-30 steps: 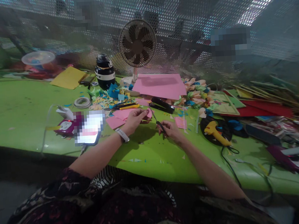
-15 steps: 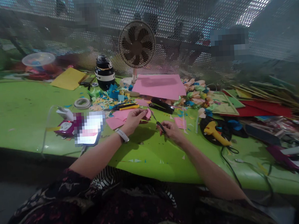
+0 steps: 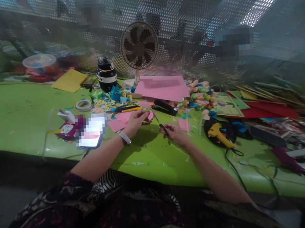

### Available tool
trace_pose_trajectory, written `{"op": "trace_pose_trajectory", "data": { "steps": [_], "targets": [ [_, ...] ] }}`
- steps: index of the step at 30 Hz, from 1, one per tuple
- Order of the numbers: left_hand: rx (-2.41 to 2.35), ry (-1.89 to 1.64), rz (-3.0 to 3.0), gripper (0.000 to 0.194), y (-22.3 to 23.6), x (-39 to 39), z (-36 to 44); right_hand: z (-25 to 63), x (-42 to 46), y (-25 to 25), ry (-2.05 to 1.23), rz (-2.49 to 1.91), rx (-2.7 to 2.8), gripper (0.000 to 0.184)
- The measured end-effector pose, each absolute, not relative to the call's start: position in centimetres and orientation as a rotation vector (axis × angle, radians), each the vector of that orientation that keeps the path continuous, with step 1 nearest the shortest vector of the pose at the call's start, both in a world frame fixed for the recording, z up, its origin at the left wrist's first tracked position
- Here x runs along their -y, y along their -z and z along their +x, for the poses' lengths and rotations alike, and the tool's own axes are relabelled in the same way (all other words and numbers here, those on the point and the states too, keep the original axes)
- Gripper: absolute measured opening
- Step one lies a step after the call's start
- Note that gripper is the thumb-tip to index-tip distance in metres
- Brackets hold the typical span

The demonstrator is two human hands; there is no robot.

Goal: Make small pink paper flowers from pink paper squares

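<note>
Two hands of mine out over the green table, abt mid-view. L hand: thumb + index fingertips pinched tog. on a small pink paper piece, held up off the tabletop; the other L fingers look bent, can't tell exactly how. R hand: fingers curled round the handles of the dark scissors, blades angled up & L twd the pink paper piece, tips just beside it. Can't tell if blades touch the paper or how far they're open.

White wristband on my L wrist. Loose pink sheets lie flat just behind L hand, w/ yellow cutter at their far edge. Black stapler is behind the gap b/w my hands; small pink squares lie near R hand, on its far side. Lg. pink sheet farther back, in front of the fan, w/ dark bottle to the L & a heap of multicol. scraps in front of the bottle.

Off L: phone w/ lit screen (pixelated), tape roll behind it, yellow sheet farther back. Off R: yellow glue gun on a round black base, red sheets past it.
</note>
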State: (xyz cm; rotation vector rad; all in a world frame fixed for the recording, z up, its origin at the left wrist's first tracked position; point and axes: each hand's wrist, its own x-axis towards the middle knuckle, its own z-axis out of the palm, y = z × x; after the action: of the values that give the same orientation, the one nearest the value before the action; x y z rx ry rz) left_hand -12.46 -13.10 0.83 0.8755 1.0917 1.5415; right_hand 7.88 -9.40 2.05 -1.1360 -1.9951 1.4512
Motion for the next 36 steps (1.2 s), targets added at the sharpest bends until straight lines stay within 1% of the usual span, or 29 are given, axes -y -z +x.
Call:
{"op": "trace_pose_trajectory", "data": {
  "steps": [8, 13, 16, 19, 21, 27, 29, 32, 36],
  "targets": [
    [-1.074, -1.53, 0.854, 0.037, -1.0, 13.2, -12.6, 8.0, 9.3, -2.0, -1.443, -1.151, 1.972, 0.064],
    [-1.048, -1.526, 0.64, 0.03, -1.5, 13.1, -12.5, 8.0, 8.8, -1.6, -1.413, -1.181, 1.938, 0.065],
    [-1.024, -1.507, 0.565, 0.03, -1.7, 13.2, -12.5, 8.1, 8.2, -1.2, -1.339, -1.216, 1.933, 0.062],
    [-0.998, -1.494, 0.568, 0.022, -1.8, 13.3, -12.6, 8.3, 7.4, -0.7, -1.238, -1.261, 1.965, 0.059],
    [-0.992, -1.491, 0.548, 0.016, -1.8, 13.3, -12.6, 8.5, 6.9, -0.3, -1.159, -1.287, 2.01, 0.054],
    [-1.0, -1.422, 0.659, 0.012, -1.4, 13.2, -12.4, 8.9, 6.1, 0.4, -0.83, -1.305, 2.186, 0.026],
    [-1.037, -1.414, 0.718, 0.019, -1.3, 13.3, -12.5, 8.9, 6.0, 0.2, -0.792, -1.323, 2.224, 0.024],
    [-1.053, -1.426, 0.786, 0.034, -1.2, 13.3, -12.6, 8.9, 5.8, 0.0, -0.693, -1.347, 2.278, 0.024],
    [-1.01, -1.413, 0.83, 0.049, -1.2, 13.2, -12.6, 8.4, 5.8, -0.5, -0.408, -1.39, 2.386, 0.025]
  ]
}}
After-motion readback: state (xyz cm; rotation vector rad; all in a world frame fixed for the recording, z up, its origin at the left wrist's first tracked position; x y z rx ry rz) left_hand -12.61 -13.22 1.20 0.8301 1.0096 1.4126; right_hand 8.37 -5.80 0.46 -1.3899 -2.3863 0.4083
